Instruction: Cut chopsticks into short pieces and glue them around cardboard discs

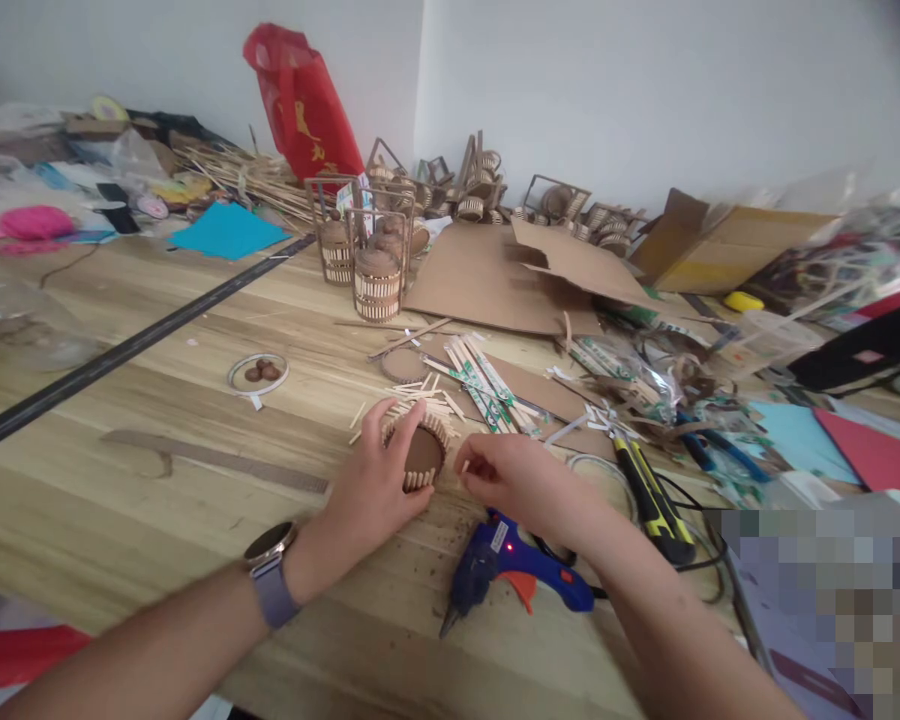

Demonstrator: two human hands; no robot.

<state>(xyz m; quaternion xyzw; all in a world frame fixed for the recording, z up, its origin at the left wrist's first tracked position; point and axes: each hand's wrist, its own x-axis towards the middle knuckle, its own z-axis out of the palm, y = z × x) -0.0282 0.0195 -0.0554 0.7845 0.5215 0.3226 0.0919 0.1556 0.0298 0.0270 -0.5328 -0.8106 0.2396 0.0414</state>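
Note:
A small round brown basket [425, 452], edged with short upright wooden sticks, sits on the table with my left hand [371, 480] curled around its left side, thumb at the front and fingers over the back. Just to its right, my right hand [511, 478] is closed in a pinch, apart from the basket. What the fingertips hold, if anything, is too small to make out. Loose short sticks [444, 402] lie behind the basket. A blue hot glue gun [536, 572], its red light lit, rests below my right hand, nozzle pointing toward me.
Yellow-black cutter [652, 500] lies right of my right arm. Wrapped stick bundles [487, 380] and cardboard sheets [487, 275] are farther back. Finished lidded baskets [377, 285] stand behind. A white ring [257, 374] surrounds several brown balls; a brown strip [217, 458] lies left.

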